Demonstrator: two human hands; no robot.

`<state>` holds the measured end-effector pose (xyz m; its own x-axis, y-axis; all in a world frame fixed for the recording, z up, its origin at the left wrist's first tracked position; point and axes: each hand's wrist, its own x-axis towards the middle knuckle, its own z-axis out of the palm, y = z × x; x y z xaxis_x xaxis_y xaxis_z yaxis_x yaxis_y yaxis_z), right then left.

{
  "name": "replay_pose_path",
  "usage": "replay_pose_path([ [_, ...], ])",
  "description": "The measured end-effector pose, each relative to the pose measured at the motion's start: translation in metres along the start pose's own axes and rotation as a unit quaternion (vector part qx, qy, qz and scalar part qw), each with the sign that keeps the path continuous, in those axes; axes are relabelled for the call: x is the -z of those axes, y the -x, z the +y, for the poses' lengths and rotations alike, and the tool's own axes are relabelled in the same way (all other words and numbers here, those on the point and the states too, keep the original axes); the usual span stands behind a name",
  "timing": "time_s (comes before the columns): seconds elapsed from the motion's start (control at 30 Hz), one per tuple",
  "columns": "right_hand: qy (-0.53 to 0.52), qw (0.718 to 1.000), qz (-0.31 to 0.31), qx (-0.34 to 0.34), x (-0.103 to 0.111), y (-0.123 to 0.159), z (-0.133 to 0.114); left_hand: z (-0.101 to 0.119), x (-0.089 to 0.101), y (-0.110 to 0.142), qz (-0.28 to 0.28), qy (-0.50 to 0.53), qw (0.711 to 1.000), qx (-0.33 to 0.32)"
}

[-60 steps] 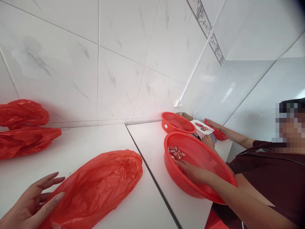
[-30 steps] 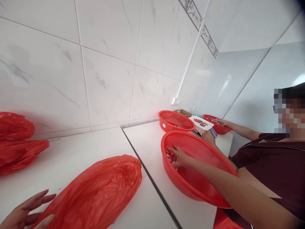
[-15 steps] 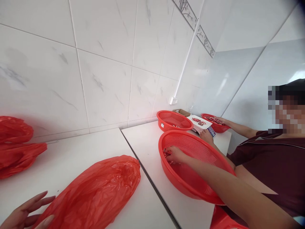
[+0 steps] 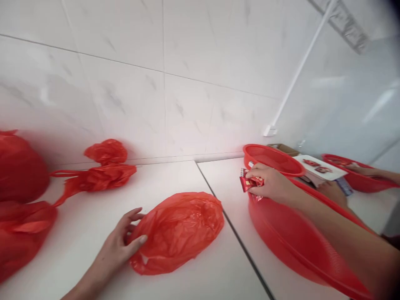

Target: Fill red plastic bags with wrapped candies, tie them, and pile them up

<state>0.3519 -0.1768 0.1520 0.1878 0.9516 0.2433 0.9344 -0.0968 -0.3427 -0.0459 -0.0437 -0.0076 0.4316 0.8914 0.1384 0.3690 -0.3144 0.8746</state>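
A thin red plastic bag [image 4: 184, 225] lies on the white tabletop, its mouth spread towards me. My left hand [image 4: 120, 237] is at the bag's left edge, thumb over the plastic and fingers curved on the far side, with the edge between them. On the right, my right hand [image 4: 271, 181] is closed round several small red wrapped packets [image 4: 248, 182]. It is just above the near rim of a large red plastic basket [image 4: 281, 237], whose inside is mostly hidden by my forearm.
Knotted red bags [image 4: 106, 177] and fuller red bags [image 4: 18, 179] sit at left by the tiled wall. A second red basket [image 4: 250, 156], a cardboard box [image 4: 286, 149], a scale [image 4: 321, 166] with packets, and another red basket [image 4: 353, 179] stand right. A co-worker's hand [image 4: 333, 191] is beside the scale.
My right hand has taken hold of packets inside the large basket and lifted them to its rim. The view has turned left, showing more bags. My left hand stays at the bag.
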Motion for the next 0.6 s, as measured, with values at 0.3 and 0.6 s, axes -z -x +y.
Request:
replay_pose_path([
  [0.3,0.119,0.9,-0.156,0.389,-0.121,-0.019,-0.137,0.006,-0.001,0.005,-0.021,0.011,1.0,0.014],
  [0.6,-0.044,0.955,-0.164,0.242,-0.081,-0.033,-0.123,0.004,0.003,0.004,-0.018,-0.008,1.0,0.015],
])
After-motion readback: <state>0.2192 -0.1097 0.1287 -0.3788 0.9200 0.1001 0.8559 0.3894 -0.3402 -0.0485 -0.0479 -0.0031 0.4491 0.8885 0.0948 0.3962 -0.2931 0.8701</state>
